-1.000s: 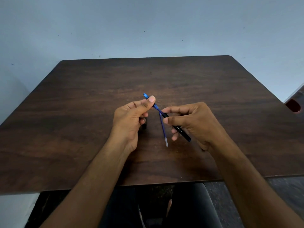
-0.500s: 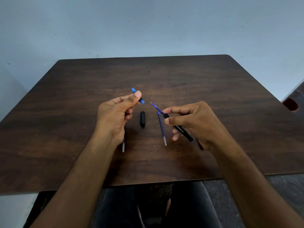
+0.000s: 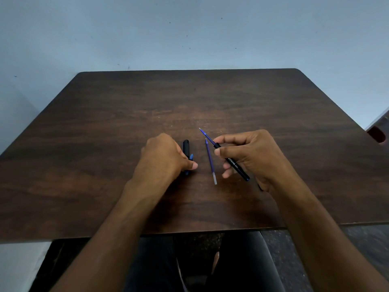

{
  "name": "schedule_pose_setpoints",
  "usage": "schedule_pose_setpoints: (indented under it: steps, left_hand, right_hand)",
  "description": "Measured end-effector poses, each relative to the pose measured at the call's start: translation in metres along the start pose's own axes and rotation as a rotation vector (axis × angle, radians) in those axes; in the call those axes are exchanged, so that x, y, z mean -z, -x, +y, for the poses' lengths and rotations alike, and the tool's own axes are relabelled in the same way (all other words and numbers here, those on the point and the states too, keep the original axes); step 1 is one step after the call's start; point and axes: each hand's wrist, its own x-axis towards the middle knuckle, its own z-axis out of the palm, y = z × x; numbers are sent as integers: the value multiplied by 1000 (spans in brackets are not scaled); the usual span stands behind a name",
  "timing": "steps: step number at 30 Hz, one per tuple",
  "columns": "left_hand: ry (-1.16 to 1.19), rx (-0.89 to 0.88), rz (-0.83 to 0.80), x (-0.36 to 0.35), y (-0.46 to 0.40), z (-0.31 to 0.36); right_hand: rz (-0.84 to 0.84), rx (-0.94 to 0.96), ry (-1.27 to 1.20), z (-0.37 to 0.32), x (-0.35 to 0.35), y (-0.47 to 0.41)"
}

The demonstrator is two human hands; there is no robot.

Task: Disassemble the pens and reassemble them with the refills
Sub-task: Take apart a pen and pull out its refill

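My right hand (image 3: 254, 157) grips a black pen barrel (image 3: 236, 167) above the dark wooden table (image 3: 210, 98). A blue refill (image 3: 206, 137) sticks out of the barrel's front end, pointing up and left. A second blue refill (image 3: 211, 163) lies loose on the table just left of that hand. My left hand (image 3: 164, 161) is low on the table with curled fingers, its thumb over a small blue pen tip section (image 3: 190, 157). A black cap (image 3: 185, 146) lies right beside it. Part of the blue piece is hidden under the hand.
A pale blue wall stands behind the table. At the far right edge sits a dark object with a red part (image 3: 376, 133). The table's near edge (image 3: 189, 231) runs above my legs.
My left hand has pulled the blue tip section off the refill and brought it down to the table beside the black cap. The right hand has kept the barrel in place.
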Motion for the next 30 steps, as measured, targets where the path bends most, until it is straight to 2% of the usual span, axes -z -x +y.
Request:
schedule_pose_setpoints:
  steps: [6,22,24,27,30]
  left_hand:
    - [-112,44,-42,-5,0,7]
    - [-21,36,-30,0,-5,0]
    - [47,1,14,0,-6,-3]
    - [224,-155,114,-3,-5,-9]
    - [473,-245,106,-7,-3,-13]
  right_hand:
    - [10,-8,-11,-2,2,2]
    - [-7,-25,-9,-3,1,5]
    - [-7,-24,-10,-3,1,5]
    - [-4,-21,-12,-2,0,4]
    - [-2,-5,-28,-2,-2,4]
